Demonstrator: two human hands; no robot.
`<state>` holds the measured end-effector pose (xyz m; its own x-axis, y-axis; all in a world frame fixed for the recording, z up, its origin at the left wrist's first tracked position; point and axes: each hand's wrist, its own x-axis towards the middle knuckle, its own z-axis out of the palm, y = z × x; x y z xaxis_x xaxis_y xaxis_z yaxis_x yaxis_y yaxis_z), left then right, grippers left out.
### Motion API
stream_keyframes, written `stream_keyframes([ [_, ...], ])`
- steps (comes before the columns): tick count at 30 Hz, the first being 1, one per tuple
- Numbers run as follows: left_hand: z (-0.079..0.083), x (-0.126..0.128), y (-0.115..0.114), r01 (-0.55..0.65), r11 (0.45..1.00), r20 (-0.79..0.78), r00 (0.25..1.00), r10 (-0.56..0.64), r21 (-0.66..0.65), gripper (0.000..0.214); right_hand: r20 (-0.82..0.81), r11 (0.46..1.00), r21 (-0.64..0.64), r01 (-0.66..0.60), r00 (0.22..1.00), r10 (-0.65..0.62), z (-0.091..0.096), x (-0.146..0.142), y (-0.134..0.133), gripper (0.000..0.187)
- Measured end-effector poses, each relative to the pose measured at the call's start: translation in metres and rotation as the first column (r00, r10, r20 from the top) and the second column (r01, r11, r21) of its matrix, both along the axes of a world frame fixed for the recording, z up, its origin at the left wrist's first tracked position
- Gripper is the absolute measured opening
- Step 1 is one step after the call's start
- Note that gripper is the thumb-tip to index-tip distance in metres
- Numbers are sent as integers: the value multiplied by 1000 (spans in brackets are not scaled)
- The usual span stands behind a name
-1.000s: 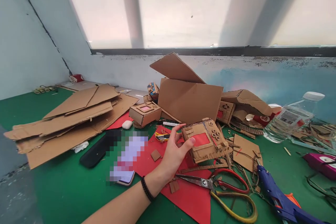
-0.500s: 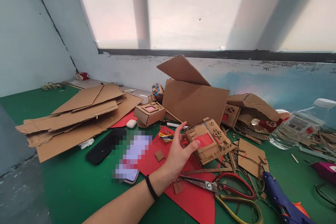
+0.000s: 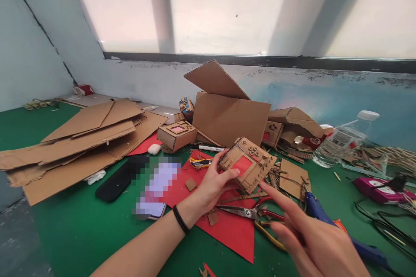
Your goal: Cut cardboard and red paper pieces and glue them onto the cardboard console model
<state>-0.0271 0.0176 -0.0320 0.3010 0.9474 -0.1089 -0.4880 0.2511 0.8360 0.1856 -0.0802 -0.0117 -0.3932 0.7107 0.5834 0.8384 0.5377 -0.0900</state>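
My left hand (image 3: pixel 211 184) grips a small cardboard model camera (image 3: pixel 260 169) by its left side, thumb on the front. The model has a red rectangle, small rings and a toothed strip along its lower edge; it is tilted, held above the table. My right hand (image 3: pixel 312 233) is beside its lower right corner, index finger stretched toward the strip and the other fingers curled apart. Whether that fingertip touches the cardboard I cannot tell. Scissors (image 3: pixel 248 213) with red and yellow handles lie below, partly hidden by my right hand. Under them is a red sheet (image 3: pixel 234 242).
Stacked cardboard (image 3: pixel 81 138) lies at left, near a phone (image 3: pixel 159 186) and a black case (image 3: pixel 118 181). Another cardboard model (image 3: pixel 177 135) sits behind. On the right are a blue glue gun (image 3: pixel 320 210), a water bottle (image 3: pixel 341 143), a magenta device (image 3: pixel 373 188) with cables, and cardboard scraps.
My right hand has come into view from the lower right, reaching to the model. My left hand has closed its raised fingers around the model. The view has shifted right.
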Motion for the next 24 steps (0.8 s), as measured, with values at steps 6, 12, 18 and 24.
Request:
stream_keyframes([
  [6,5,2,-4,-86,968,-171,977,128,234,73,245,999,-23,34,969,-27,-9,-16,46,54],
  [12,4,0,-4,-53,959,-219,969,117,278,68,267,985,15,170,949,-167,-23,-4,50,53],
  [18,4,6,-6,-49,969,-283,952,119,243,69,220,994,-34,108,971,-98,-24,-1,50,53],
  [24,12,7,-7,-59,965,-280,951,132,254,69,209,993,-97,63,977,-41,-31,-3,52,52],
])
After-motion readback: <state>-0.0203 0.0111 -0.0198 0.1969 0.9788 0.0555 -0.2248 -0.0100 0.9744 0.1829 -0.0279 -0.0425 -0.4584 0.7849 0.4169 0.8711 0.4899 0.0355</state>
